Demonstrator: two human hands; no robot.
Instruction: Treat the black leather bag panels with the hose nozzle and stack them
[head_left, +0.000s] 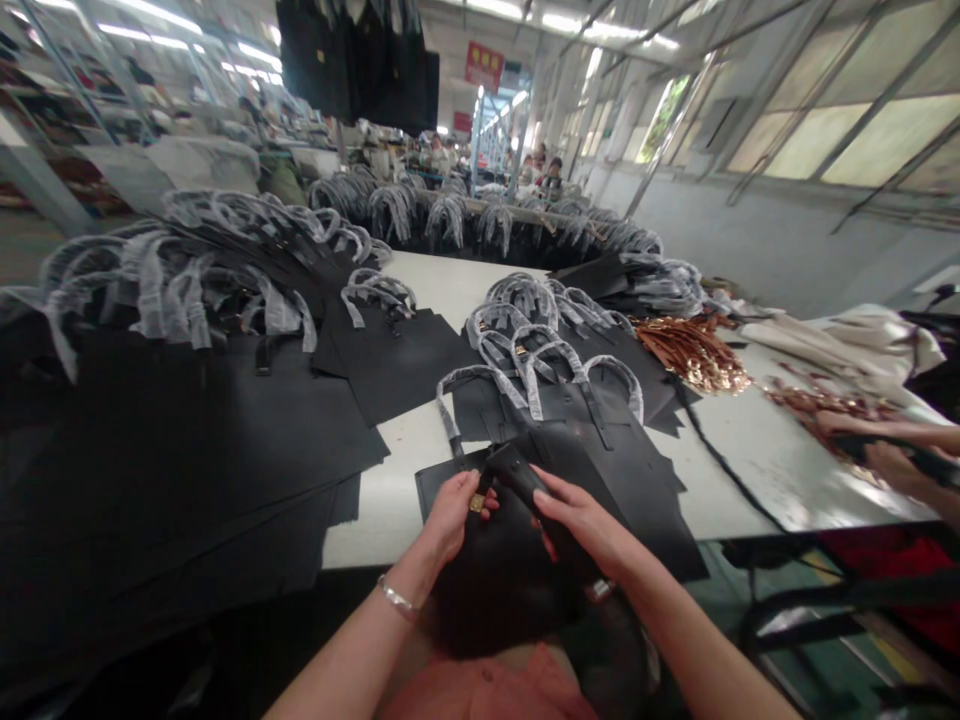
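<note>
Bags (570,450) lie on the table (757,465), left of straps (686,350).

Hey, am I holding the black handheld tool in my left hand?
No, your right hand grips the black handheld tool, while your left hand holds a small gold-coloured piece.

The left fingers (462,490) pinch together while the right fingers (553,484) curl closed.

Two own grips (450,518) (581,515), one bracelet (397,597), two red signs (484,66) (463,121)
</note>
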